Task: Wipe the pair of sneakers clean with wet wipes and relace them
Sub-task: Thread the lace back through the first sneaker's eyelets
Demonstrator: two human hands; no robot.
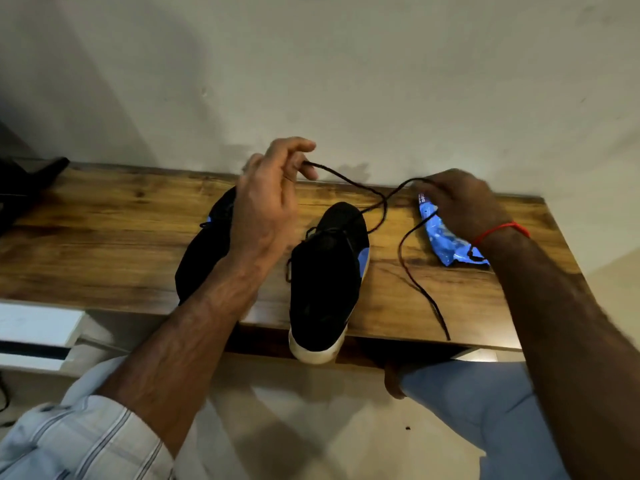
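Lacing in hand on the near sneaker; wiping status not determinable.

Left hand (268, 199) and right hand (460, 202) each pinch a lace (349, 183) end, grip clamped. Right sneaker (327, 282) overhangs the surface (104, 237) front edge; second sneaker (204, 247) remains; wipes packet (441, 237) near right edge.

wooden shelf (104, 244) | two sneakers (325, 289) | wipes pack (446, 240) | lace end (429, 299)

- I count two black sneakers: one (204, 247) towards the left, one (325, 282) overhanging the near edge.
- One black lace (401, 244).
- One blue wipes pack (443, 237).
- Two hands: left (270, 199), right (464, 206).
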